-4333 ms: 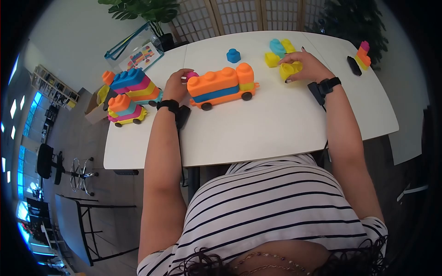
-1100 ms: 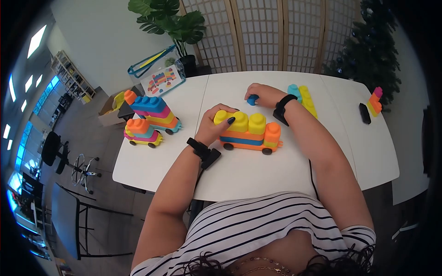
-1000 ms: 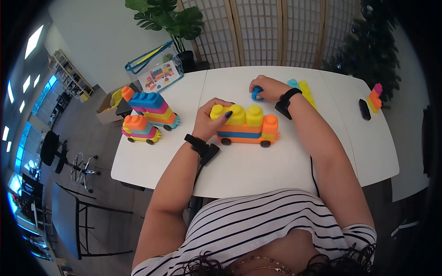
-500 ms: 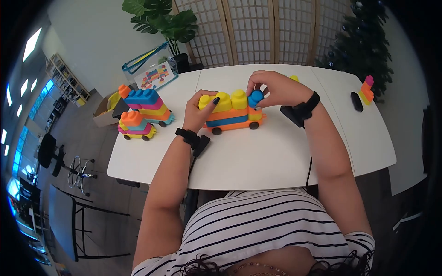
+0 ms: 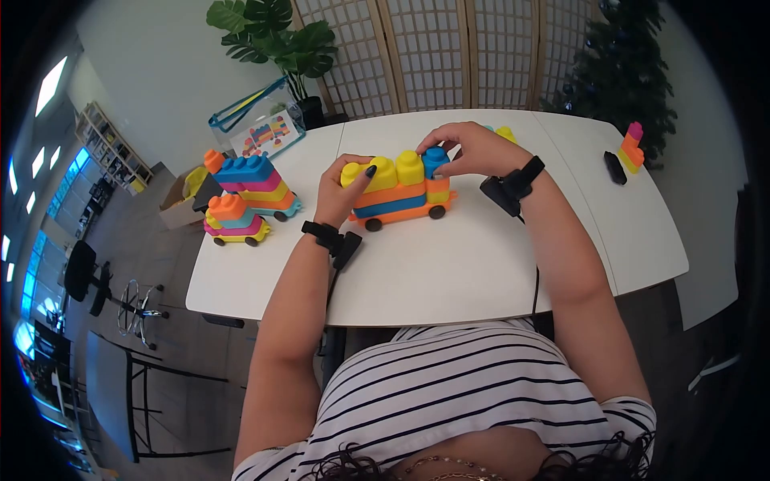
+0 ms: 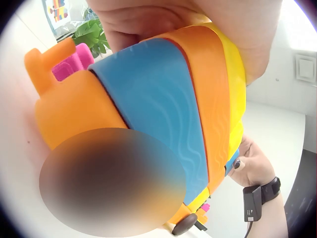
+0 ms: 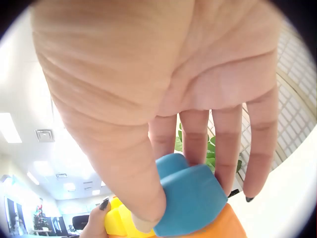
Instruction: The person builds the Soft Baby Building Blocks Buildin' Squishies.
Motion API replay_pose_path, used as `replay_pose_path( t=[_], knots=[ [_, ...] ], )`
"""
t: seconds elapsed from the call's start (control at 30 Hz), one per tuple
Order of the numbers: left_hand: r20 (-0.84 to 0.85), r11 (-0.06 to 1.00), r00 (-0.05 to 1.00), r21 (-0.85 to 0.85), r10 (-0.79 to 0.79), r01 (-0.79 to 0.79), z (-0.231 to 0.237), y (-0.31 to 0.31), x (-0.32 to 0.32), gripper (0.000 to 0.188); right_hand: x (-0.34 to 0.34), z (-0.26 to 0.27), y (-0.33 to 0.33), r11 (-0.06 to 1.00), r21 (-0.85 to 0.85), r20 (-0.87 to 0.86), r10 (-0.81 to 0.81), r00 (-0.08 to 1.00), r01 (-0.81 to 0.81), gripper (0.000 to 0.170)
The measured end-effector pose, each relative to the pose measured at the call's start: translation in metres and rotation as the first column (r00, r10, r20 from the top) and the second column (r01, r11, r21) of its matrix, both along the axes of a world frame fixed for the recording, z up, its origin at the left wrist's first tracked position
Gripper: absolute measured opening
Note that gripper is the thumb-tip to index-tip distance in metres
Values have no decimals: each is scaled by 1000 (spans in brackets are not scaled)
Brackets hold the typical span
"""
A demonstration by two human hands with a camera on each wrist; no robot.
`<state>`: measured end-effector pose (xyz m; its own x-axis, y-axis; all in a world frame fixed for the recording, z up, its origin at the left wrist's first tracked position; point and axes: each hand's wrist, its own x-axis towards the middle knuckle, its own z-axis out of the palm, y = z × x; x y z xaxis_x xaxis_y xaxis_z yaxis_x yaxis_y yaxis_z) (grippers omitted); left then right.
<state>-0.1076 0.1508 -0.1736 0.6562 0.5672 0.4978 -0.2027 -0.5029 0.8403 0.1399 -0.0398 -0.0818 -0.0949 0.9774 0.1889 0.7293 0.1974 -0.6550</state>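
A toy block wagon [image 5: 391,210] stands on the white table, built from an orange wheeled base, blue and orange layers, and yellow blocks [image 5: 383,172] on top. My left hand [image 5: 338,191] grips its left end, thumb over the yellow blocks. With thumb and fingers my right hand [image 5: 472,149] pinches a blue block [image 7: 190,201], which sits on the orange block at the wagon's right end. The left wrist view shows the wagon's side [image 6: 153,94] close up, with a dark wheel blurred in front.
Two finished block cars [image 5: 237,220] stand at the table's left. Behind them is a clear bag [image 5: 269,132] with a picture card. More blocks [image 5: 503,133] lie behind my right hand. A pink-orange stack [image 5: 631,148] and a black object [image 5: 615,167] are at far right.
Yellow blocks have come onto the wagon since the oldest frame. My right hand has picked up the blue block from the table's back and brought it onto the wagon's right end.
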Motion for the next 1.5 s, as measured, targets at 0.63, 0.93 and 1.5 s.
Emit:
replay_pose_path(
  t=[0.63, 0.93, 1.5],
  knots=[
    [-56, 998, 996, -24, -65, 63, 2, 2, -3, 22, 145, -54, -17, 516, -177, 558, -649, 518, 838, 65],
    [-52, 982, 981, -49, -185, 182, -2, 6, -2, 38, -3, 28, -28, 910, 332, 62, -282, 957, 247, 46],
    [-233, 968, 955, -209, -184, 136, 4, 8, -9, 55, -50, 2, 0, 895, 446, 403, -217, 889, 17, 37]
  ],
)
